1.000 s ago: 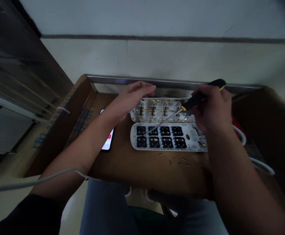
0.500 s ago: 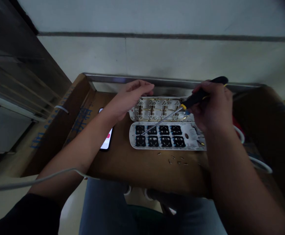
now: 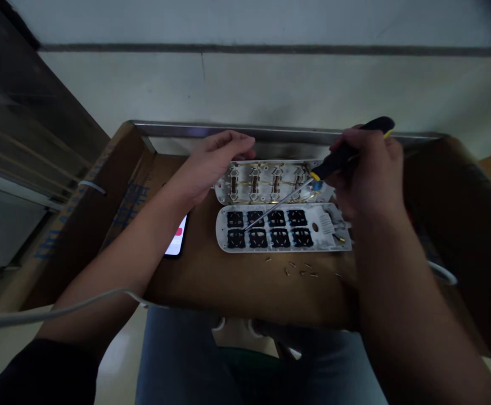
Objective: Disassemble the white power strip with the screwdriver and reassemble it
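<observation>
My right hand grips a black-and-yellow screwdriver by its handle. The shaft slants down left, its tip at the black socket inserts of a white power strip cover. Behind that lies the other half of the power strip, its inside facing up with metal contact strips and wires. My left hand is at the far left end of this half, fingers loosely curled and thumb stretched out, with nothing visible in them. Several small screws lie in front of the cover.
The parts lie on brown cardboard with raised cardboard sides. A lit phone is partly under my left forearm. White cable shows at the right, and another cord crosses my left forearm. A wall stands behind.
The whole view has shifted slightly, so the scene sits a little further left and up. The screwdriver tip stays at the socket inserts, and both hands keep nearly the same pose.
</observation>
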A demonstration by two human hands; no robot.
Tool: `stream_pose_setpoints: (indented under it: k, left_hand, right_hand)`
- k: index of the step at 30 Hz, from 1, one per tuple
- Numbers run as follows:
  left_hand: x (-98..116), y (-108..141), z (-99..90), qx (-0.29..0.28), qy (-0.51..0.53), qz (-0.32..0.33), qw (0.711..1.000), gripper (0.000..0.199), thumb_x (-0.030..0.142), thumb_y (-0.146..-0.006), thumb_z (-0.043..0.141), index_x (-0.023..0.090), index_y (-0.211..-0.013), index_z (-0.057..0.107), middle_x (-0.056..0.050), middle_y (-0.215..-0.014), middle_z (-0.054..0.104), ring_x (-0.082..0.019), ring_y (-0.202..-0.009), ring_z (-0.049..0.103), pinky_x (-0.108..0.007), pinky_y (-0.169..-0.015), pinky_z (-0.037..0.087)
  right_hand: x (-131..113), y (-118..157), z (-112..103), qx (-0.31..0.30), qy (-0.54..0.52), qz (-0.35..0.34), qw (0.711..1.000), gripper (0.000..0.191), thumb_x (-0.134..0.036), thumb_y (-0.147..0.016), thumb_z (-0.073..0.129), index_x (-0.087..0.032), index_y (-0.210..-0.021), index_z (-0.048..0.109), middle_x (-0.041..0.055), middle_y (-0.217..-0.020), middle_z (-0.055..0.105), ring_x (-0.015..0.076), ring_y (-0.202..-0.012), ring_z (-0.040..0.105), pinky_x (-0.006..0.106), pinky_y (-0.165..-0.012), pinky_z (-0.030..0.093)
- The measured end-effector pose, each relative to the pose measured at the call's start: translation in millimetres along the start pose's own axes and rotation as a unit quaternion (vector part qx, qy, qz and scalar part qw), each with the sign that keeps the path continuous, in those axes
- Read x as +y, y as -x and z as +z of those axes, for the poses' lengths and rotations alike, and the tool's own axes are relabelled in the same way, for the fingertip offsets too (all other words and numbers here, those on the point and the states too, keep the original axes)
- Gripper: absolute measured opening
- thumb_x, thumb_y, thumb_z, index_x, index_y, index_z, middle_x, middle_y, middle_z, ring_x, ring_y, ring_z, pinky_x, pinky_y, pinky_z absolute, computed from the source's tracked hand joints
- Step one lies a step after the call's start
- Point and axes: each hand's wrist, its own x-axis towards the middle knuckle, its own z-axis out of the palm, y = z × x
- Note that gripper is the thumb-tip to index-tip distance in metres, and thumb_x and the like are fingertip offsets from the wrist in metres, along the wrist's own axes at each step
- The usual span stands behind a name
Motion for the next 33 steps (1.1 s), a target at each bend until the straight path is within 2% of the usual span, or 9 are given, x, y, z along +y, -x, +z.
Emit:
stream_pose_setpoints:
  k: [4,10,15,21,24,27,30,33]
  left_hand:
    - [-0.3,0.1,0.2,-0.002,0.000,0.009,1.000,0.013,0.025,-0.098,0.069,0.015,-0.089,0.069,-0.004,-0.091,0.072,-0.016,-0.085,0.067,-0.029,-0.078,0.046]
    - [-2.8,-0.8,-1.5,-0.009,0.010,0.018,1.000,0.014,0.025,-0.099,0.070,0.015,-0.089,0.069,-0.004,-0.091,0.072,-0.015,-0.086,0.067,-0.028,-0.083,0.047]
    - [-0.9,-0.5,0.0,0.002,-0.002,0.008,1.000,0.015,0.025,-0.100,0.068,0.015,-0.088,0.069,-0.003,-0.089,0.071,-0.016,-0.088,0.069,-0.028,-0.084,0.047]
    - [1.8,0.7,1.2,-0.002,-0.007,0.009,1.000,0.015,0.022,-0.101,0.065,0.014,-0.089,0.070,-0.003,-0.092,0.071,-0.016,-0.091,0.069,-0.029,-0.088,0.049]
    - [1.8,0.7,1.2,0.008,-0.013,0.010,1.000,0.016,0.023,-0.101,0.065,0.016,-0.087,0.070,-0.003,-0.091,0.071,-0.017,-0.092,0.070,-0.029,-0.085,0.049]
    - [1.0,0.6,0.6,0.004,-0.007,0.014,1.000,0.016,0.026,-0.100,0.069,0.017,-0.086,0.070,-0.003,-0.093,0.072,-0.017,-0.092,0.068,-0.029,-0.086,0.050]
    - [-0.6,0.0,-0.8,0.020,0.000,-0.001,1.000,0.020,0.033,-0.103,0.063,0.018,-0.093,0.072,-0.006,-0.094,0.073,-0.017,-0.088,0.067,-0.030,-0.083,0.051]
    - [-2.2,-1.2,-2.4,0.031,-0.002,-0.010,0.999,0.028,0.043,-0.104,0.059,0.018,-0.101,0.072,-0.007,-0.096,0.074,-0.020,-0.090,0.069,-0.032,-0.080,0.052]
  right_hand:
    - [2.8,3.2,3.2,-0.017,-0.014,0.011,1.000,0.022,-0.036,-0.056,0.070,-0.020,-0.062,0.056,-0.0034,-0.058,0.046,0.0053,-0.042,0.033,0.024,-0.037,0.007]
    - [8.8,8.8,6.4,-0.079,-0.004,0.007,0.997,0.024,-0.035,-0.062,0.076,-0.019,-0.067,0.058,-0.0021,-0.062,0.054,0.0054,-0.041,0.036,0.025,-0.034,0.014]
    - [5.1,8.5,4.8,-0.068,-0.012,-0.002,0.998,0.021,-0.034,-0.063,0.071,-0.019,-0.062,0.056,-0.0033,-0.058,0.046,0.0050,-0.040,0.034,0.023,-0.035,0.010]
    - [6.7,2.5,0.8,-0.056,-0.007,-0.013,0.998,0.023,-0.038,-0.064,0.071,-0.020,-0.061,0.057,-0.0033,-0.058,0.046,0.0049,-0.041,0.033,0.022,-0.034,0.011]
    - [7.2,-6.1,-4.8,-0.021,-0.012,-0.018,1.000,0.024,-0.040,-0.067,0.068,-0.021,-0.060,0.056,-0.0044,-0.054,0.040,0.0058,-0.040,0.030,0.024,-0.035,0.011]
    - [4.3,-14.3,-9.5,0.054,-0.045,-0.022,0.997,0.022,-0.037,-0.071,0.064,-0.022,-0.061,0.053,-0.0036,-0.058,0.040,0.0071,-0.044,0.036,0.024,-0.036,0.017]
    - [-0.4,-18.5,-11.0,0.134,-0.089,-0.032,0.986,0.022,-0.035,-0.076,0.062,-0.022,-0.064,0.049,-0.0051,-0.060,0.037,0.0064,-0.044,0.033,0.023,-0.036,0.012]
    - [-3.5,-19.2,-10.4,0.180,-0.109,-0.047,0.976,0.023,-0.033,-0.080,0.059,-0.022,-0.065,0.045,-0.0062,-0.061,0.036,0.0051,-0.042,0.030,0.022,-0.036,0.011]
